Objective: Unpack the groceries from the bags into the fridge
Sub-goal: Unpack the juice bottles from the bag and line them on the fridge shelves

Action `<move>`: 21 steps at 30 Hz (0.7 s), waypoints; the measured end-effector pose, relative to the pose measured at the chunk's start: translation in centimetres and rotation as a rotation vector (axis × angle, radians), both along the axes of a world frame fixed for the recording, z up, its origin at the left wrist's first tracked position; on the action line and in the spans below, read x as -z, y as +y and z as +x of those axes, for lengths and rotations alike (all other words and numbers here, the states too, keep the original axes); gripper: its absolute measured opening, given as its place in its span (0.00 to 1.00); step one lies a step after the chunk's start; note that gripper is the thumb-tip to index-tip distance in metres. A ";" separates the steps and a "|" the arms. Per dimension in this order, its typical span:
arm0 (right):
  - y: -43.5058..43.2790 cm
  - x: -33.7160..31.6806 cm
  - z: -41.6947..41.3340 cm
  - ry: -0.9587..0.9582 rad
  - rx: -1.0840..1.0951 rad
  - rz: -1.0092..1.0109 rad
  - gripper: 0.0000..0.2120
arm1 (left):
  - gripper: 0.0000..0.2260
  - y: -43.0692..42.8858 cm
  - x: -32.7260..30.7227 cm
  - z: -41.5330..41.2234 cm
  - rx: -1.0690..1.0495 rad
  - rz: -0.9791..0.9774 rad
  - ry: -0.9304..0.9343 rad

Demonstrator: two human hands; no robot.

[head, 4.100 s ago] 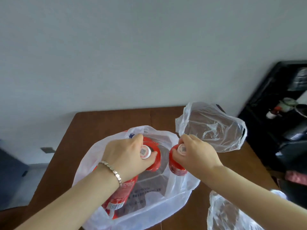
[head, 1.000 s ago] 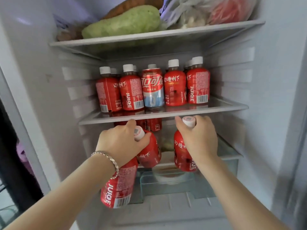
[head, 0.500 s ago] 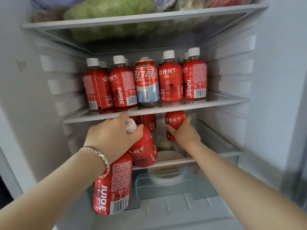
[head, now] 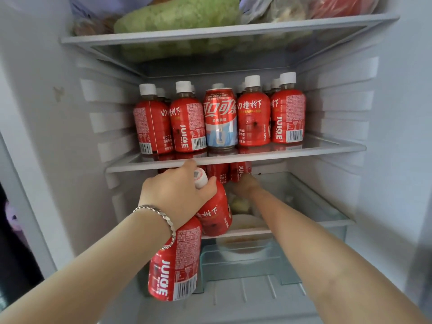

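Observation:
I look into the open fridge. My left hand (head: 177, 190) grips two red juice bottles by their necks in front of the lower shelf: one (head: 215, 213) tilts right and the other (head: 175, 265) hangs below my wrist. My right hand (head: 246, 187) reaches deep under the middle shelf (head: 304, 152) and holds the lower part of a third red juice bottle (head: 240, 170), which is upright beside other red bottles (head: 217, 171) at the back. That hand is blurred and its fingers are partly hidden.
On the middle shelf stand several red juice bottles (head: 187, 122) and a cola can (head: 221, 118). Green vegetables (head: 177, 17) and bagged food fill the top shelf. The lower glass shelf (head: 327, 211) covers a clear drawer (head: 233, 265) with a white bowl (head: 243, 230).
My right hand has pushed its bottle further back under the middle shelf, next to the bottles there. My left hand keeps its two bottles in about the same place.

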State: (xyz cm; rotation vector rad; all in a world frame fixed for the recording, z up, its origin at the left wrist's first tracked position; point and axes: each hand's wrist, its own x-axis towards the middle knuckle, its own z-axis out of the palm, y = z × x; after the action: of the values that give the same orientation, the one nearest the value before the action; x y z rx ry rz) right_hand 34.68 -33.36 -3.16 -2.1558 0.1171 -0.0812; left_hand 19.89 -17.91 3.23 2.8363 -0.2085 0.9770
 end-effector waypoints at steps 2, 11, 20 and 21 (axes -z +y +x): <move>0.4 -0.5 -1.2 -0.016 -0.033 0.136 0.10 | 0.16 0.0 0.0 0.0 0.002 -0.013 0.001; 1.8 -0.5 -11.7 -0.398 -0.700 0.343 0.33 | 0.15 0.0 0.1 -0.2 0.021 -0.055 0.013; 1.7 0.3 -13.0 -0.616 -0.381 0.284 0.31 | 0.23 1.3 -2.2 -1.1 -0.009 -0.142 -0.153; 1.8 0.5 -13.0 -0.615 -0.375 0.278 0.31 | 0.23 1.4 -2.1 -0.9 -0.021 -0.171 -0.200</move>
State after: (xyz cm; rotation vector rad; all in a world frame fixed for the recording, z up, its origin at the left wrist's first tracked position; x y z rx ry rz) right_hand 21.68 -31.60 -3.62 -1.7561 -0.5937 -0.4729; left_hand 18.99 -16.53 5.37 2.5921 -0.1095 1.2204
